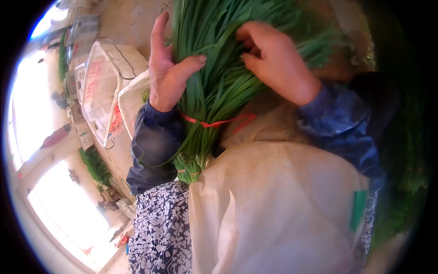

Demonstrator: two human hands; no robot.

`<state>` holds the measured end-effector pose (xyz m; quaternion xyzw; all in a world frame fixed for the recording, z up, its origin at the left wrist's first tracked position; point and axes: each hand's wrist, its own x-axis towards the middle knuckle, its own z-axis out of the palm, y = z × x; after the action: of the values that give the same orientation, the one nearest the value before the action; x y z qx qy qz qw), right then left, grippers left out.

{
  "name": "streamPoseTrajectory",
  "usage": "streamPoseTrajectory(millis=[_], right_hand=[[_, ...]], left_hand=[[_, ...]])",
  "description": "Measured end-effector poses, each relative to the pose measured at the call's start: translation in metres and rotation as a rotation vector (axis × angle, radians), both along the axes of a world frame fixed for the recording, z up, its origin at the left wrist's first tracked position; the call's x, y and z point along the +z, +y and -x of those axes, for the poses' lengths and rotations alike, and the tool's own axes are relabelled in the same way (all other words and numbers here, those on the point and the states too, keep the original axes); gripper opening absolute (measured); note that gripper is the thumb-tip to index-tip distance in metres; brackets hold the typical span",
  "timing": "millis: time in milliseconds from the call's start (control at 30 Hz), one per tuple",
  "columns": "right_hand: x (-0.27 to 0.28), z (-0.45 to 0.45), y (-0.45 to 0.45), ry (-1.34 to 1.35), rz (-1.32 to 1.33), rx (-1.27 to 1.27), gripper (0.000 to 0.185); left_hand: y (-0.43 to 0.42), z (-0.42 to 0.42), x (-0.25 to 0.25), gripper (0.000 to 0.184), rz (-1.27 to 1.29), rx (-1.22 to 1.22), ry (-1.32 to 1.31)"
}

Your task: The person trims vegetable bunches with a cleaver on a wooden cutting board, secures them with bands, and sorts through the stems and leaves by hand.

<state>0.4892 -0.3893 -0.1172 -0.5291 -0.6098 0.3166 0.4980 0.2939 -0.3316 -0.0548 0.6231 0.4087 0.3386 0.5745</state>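
A large bunch of garlic chives (200,91), long flat green leaves, stands fanned out before me. A red tie (205,123) runs around its lower part, with one loose end out to the right. Against the bunch's left side is my left hand (171,71), open, its thumb lying across the leaves and the fingers pointing up. My right hand (280,64) is at the right of the leaves with fingers curled in; what lies between them is hidden. Smaller bands (189,173) circle the stalks at the bottom, beside my pale apron (283,196).
To the left, a white plastic basket (114,77) with a wire handle stands on the floor, next to another white container (130,102). More green bunches (95,165) lie farther left near bright openings. Dark greenery (406,182) fills the right edge.
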Motion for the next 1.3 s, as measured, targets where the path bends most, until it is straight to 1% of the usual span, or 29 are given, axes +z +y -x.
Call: streamPoseTrajectory(millis=[133, 200, 233, 300, 433, 467, 533, 600, 633, 667, 733, 767, 800, 833, 867, 900, 933, 967, 1033, 1067, 1100, 1133, 1167, 1200, 1233, 1300], right_hand=[[0.004, -0.005, -0.003, -0.014, 0.075, 0.006, 0.027], [0.003, -0.006, 0.000, -0.052, -0.015, 0.077, 0.026], [0.001, -0.004, 0.001, -0.050, -0.013, 0.077, 0.026], [-0.003, 0.001, 0.005, -0.047, -0.122, 0.057, 0.027], [-0.001, 0.002, 0.009, -0.078, -0.092, 0.092, 0.032], [0.000, 0.000, 0.009, -0.065, -0.072, 0.129, 0.029], [0.005, -0.001, 0.010, -0.050, -0.049, 0.169, 0.026], [0.009, -0.002, 0.010, -0.112, -0.033, 0.195, 0.020], [0.010, -0.001, 0.010, -0.113, -0.037, 0.201, 0.020], [0.010, 0.000, 0.011, -0.156, -0.086, 0.202, 0.018], [0.012, 0.002, 0.011, -0.198, -0.139, 0.209, 0.016], [0.012, 0.003, 0.011, -0.110, -0.074, 0.245, 0.017], [0.013, 0.003, 0.010, -0.024, -0.007, 0.279, 0.018], [0.013, 0.002, 0.010, -0.024, -0.006, 0.285, 0.018], [0.013, 0.001, 0.010, 0.081, 0.121, 0.333, 0.013], [0.013, 0.000, 0.010, 0.186, 0.251, 0.380, 0.011], [0.011, 0.002, 0.009, 0.187, 0.253, 0.385, 0.011], [0.008, 0.004, 0.009, 0.217, 0.249, 0.374, 0.010], [0.006, 0.005, 0.010, 0.246, 0.247, 0.367, 0.009], [0.006, 0.005, 0.010, 0.224, 0.237, 0.347, 0.009], [0.006, 0.004, 0.011, 0.202, 0.224, 0.326, 0.009], [0.008, 0.003, 0.012, 0.202, 0.222, 0.333, 0.009], [0.012, 0.000, 0.013, 0.229, 0.288, 0.375, 0.011], [0.014, -0.001, 0.013, 0.256, 0.356, 0.415, 0.013], [0.013, 0.000, 0.013, 0.255, 0.358, 0.422, 0.013], [0.010, 0.003, 0.013, 0.232, 0.323, 0.422, 0.021]], left_hand=[[-0.001, -0.001, 0.000, 0.096, -0.010, -0.010, 0.035], [0.000, 0.000, -0.001, 0.096, -0.006, -0.009, 0.037], [0.000, 0.000, -0.001, 0.096, -0.006, -0.008, 0.039], [0.000, 0.000, 0.000, 0.096, 0.005, -0.007, 0.046], [0.001, 0.000, -0.001, 0.095, 0.014, -0.014, 0.036], [0.000, -0.001, -0.001, 0.095, 0.014, -0.013, 0.036], [-0.003, -0.004, 0.003, 0.087, 0.007, -0.047, 0.096], [-0.005, -0.008, 0.002, 0.088, 0.014, -0.029, 0.093], [-0.006, -0.008, 0.002, 0.088, 0.017, -0.013, 0.088], [-0.005, -0.006, 0.002, 0.088, 0.016, -0.007, 0.089], [-0.003, -0.004, 0.003, 0.090, 0.009, -0.048, 0.194], [-0.003, -0.003, 0.005, 0.090, 0.009, -0.040, 0.195], [-0.004, -0.002, 0.009, 0.092, 0.004, -0.060, 0.296], [-0.004, 0.000, 0.011, 0.095, 0.000, -0.081, 0.396], [-0.005, 0.004, 0.012, 0.095, 0.002, -0.077, 0.396], [-0.006, 0.011, 0.014, 0.103, -0.063, -0.092, 0.469], [-0.007, 0.017, 0.016, 0.111, -0.127, -0.107, 0.543], [-0.010, 0.023, 0.020, 0.111, -0.124, -0.104, 0.544], [-0.019, 0.034, 0.030, 0.126, -0.151, -0.105, 0.661], [-0.025, 0.039, 0.037, 0.129, -0.105, -0.107, 0.707], [-0.030, 0.046, 0.039, 0.129, -0.105, -0.102, 0.707], [-0.035, 0.055, 0.038, 0.129, -0.107, -0.180, 0.770], [-0.041, 0.061, 0.038, 0.130, -0.108, -0.257, 0.833], [-0.046, 0.064, 0.037, 0.126, -0.054, -0.306, 0.857], [-0.050, 0.066, 0.033, 0.126, -0.050, -0.300, 0.857], [-0.057, 0.066, 0.025, 0.121, 0.032, -0.400, 0.813]])
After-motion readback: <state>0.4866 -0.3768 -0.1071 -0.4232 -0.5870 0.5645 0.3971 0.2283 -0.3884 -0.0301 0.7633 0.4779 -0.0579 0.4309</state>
